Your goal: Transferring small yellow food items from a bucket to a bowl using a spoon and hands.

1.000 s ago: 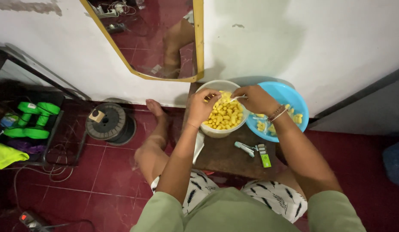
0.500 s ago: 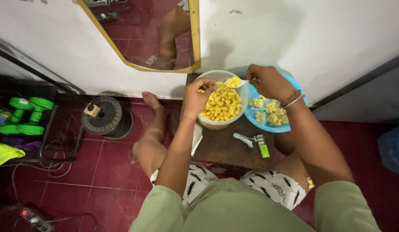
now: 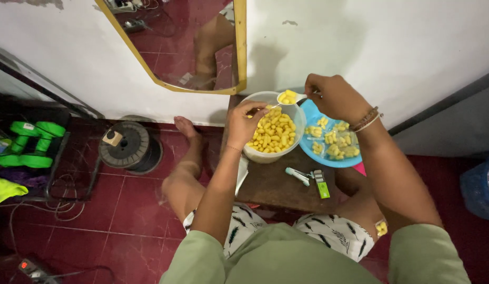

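Observation:
A white bowl (image 3: 255, 154) full of yellow snack pieces stands on a small wooden table (image 3: 273, 184). My left hand (image 3: 244, 123) grips the bowl's near-left rim. Above the bowl's far rim my right hand (image 3: 334, 97) holds a white spoon (image 3: 289, 97) loaded with a few yellow pieces. Right of the bowl lies a blue plate (image 3: 307, 113) with several more yellow pieces on it.
A green lighter (image 3: 322, 188) and a small white-and-teal tool (image 3: 298, 176) lie on the table's front. A gold-framed mirror (image 3: 173, 87) leans on the white wall. On the red tile floor are a black cable spool (image 3: 126, 147) and green dumbbells (image 3: 28, 144).
My right hand has lifted the spoon, now loaded with yellow pieces, from the bowl up above its far rim. The left hand stays on the bowl's rim.

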